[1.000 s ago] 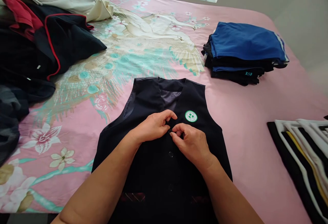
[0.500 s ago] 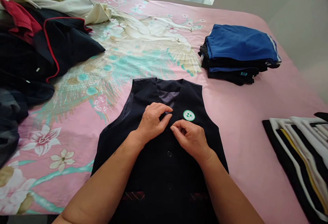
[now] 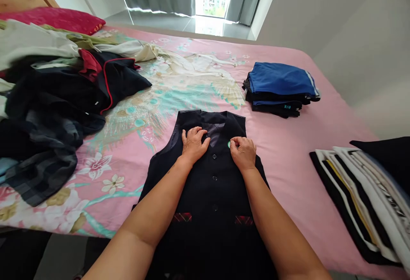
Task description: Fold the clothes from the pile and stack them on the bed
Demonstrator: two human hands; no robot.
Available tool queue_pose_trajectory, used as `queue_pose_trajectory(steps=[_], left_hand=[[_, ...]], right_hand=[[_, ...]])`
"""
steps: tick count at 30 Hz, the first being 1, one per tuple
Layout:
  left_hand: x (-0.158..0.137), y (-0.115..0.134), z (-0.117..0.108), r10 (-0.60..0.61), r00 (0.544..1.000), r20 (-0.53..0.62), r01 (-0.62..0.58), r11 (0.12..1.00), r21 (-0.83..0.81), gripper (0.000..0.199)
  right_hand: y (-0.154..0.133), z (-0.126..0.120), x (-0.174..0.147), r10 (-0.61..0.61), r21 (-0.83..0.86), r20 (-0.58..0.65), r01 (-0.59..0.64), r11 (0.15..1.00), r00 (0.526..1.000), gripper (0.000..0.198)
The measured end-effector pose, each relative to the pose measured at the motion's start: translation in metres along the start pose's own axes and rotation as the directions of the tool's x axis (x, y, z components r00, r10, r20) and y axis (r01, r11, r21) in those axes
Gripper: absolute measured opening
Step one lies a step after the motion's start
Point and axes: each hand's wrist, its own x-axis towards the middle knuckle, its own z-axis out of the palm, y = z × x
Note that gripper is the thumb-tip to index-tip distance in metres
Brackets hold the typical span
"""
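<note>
A dark navy vest (image 3: 205,190) lies front up on the bed, with buttons down its middle and red plaid trim at the pockets. My left hand (image 3: 194,145) rests on it beside the V-neck, fingers apart and holding nothing. On the other side of the neckline, my right hand (image 3: 244,152) has its fingers drawn together against the vest's chest. It partly covers the round green-and-white badge (image 3: 229,144). The fingertips appear to pinch the cloth there.
A loose heap of dark clothes (image 3: 54,96) lies on the left, near a red pillow (image 3: 64,19). Folded blue and black garments (image 3: 282,81) are stacked at the back right. Folded clothes (image 3: 355,194) stand in a row at the right edge of the pink floral bedsheet (image 3: 288,143).
My right hand has moved away from the button line, out to the badge. My left hand has spread its fingers beside the neckline. The view has tilted up, showing curtains and a window.
</note>
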Motion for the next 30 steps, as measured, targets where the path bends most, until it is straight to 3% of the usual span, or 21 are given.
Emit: queue_pose_trajectory(steps=[4, 8, 11, 14, 17, 21, 24, 30], left_hand=[[0.005, 0.008, -0.010, -0.033, 0.994, 0.102, 0.038, 0.998, -0.046, 0.038], [-0.006, 0.000, -0.046, -0.012, 0.983, 0.184, 0.025, 0.997, -0.073, 0.042], [-0.038, -0.032, -0.083, -0.047, 0.993, 0.105, 0.053, 0.997, -0.056, 0.041], [-0.077, -0.073, -0.112, -0.113, 0.992, 0.055, 0.116, 0.992, -0.050, 0.039], [-0.098, -0.097, -0.126, -0.198, 0.974, 0.110, 0.211, 0.969, -0.127, 0.035], [-0.089, -0.091, -0.131, -0.279, 0.946, 0.166, 0.310, 0.929, -0.204, 0.026], [-0.082, -0.078, -0.139, -0.297, 0.941, 0.163, 0.333, 0.902, -0.275, 0.031], [-0.112, -0.064, -0.161, -0.336, 0.928, 0.160, 0.372, 0.820, -0.435, 0.037]], right_hand=[[-0.002, -0.002, 0.009, 0.082, 0.090, 0.114, -0.092, 0.992, 0.990, 0.018], [0.010, -0.026, 0.013, 0.076, 0.237, 0.232, -0.132, 0.962, 0.970, 0.025], [0.039, -0.056, -0.012, 0.120, 0.268, 0.147, -0.156, 0.951, 0.982, 0.042], [0.076, -0.082, -0.050, 0.223, 0.190, 0.054, -0.229, 0.955, 0.973, 0.049], [0.093, -0.095, -0.069, 0.308, 0.099, 0.129, -0.321, 0.942, 0.943, 0.049], [0.074, -0.097, -0.060, 0.354, 0.128, 0.261, -0.396, 0.909, 0.898, 0.043], [0.054, -0.098, -0.052, 0.378, 0.165, 0.314, -0.443, 0.881, 0.871, 0.034], [0.039, -0.118, -0.080, 0.408, 0.295, 0.431, -0.553, 0.779, 0.805, 0.037]])
